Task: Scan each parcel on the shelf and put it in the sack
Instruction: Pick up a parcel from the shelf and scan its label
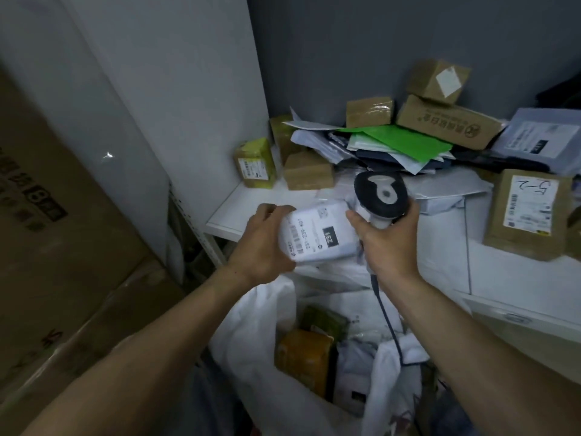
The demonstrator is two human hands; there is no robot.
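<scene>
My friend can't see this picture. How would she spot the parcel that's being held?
Find the white shelf heaped with parcels, then the white sack below it. Above the sack, the left hand holds a small white bag parcel beside the scanner in the right hand. Only it is held in a hand, its label showing a black square.

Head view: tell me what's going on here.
A person is partway through scanning parcels. Their left hand grips a white parcel, label up, above the open sack. The right hand holds a scanner right beside the parcel. The sack already holds several parcels. A pile of boxes and mailers waits on the shelf behind.
</scene>
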